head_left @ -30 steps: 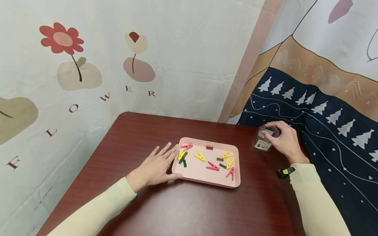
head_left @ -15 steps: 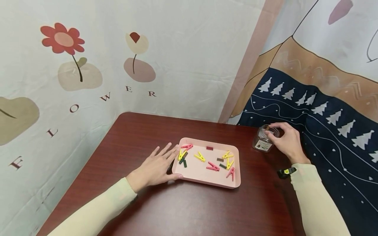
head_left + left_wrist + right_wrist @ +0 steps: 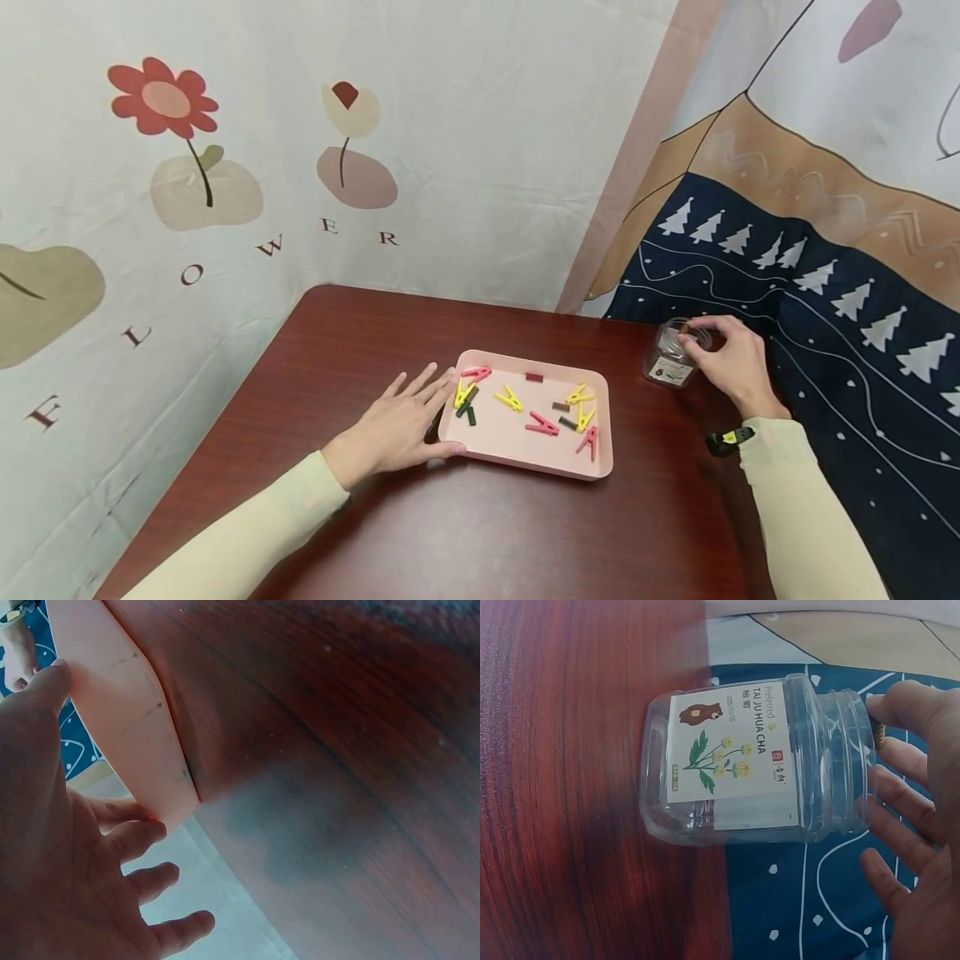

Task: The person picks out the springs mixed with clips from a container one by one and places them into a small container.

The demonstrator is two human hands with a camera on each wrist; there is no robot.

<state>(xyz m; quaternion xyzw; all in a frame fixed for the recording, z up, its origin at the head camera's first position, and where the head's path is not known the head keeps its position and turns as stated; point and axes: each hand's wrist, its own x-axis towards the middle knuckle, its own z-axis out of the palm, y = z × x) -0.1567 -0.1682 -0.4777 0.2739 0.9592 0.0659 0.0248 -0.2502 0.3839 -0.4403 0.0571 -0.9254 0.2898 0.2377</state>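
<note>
My right hand [image 3: 731,364] is at the mouth of a clear jar [image 3: 670,364] at the table's back right. Between thumb and index finger it pinches a small brown ribbed spring [image 3: 877,729], right at the jar's opening. The jar stands upright with a printed label [image 3: 731,746] and looks hollow inside. My left hand [image 3: 393,427] lies with spread, straight fingers against the left side of a pink tray [image 3: 495,454], thumb at its front corner. In the tray lie yellow clothespins [image 3: 510,398], red clothespins [image 3: 542,424] and several springs, such as a red spring [image 3: 534,377].
The dark red wooden table [image 3: 480,533] extends around the tray. A white flower-print cloth [image 3: 465,150] hangs behind it. On the right hangs a navy cloth with tree shapes [image 3: 825,375], close beside the jar and right forearm.
My right hand has shifted slightly right over the jar mouth, with the brown spring still pinched. The left hand and the tray hold their place.
</note>
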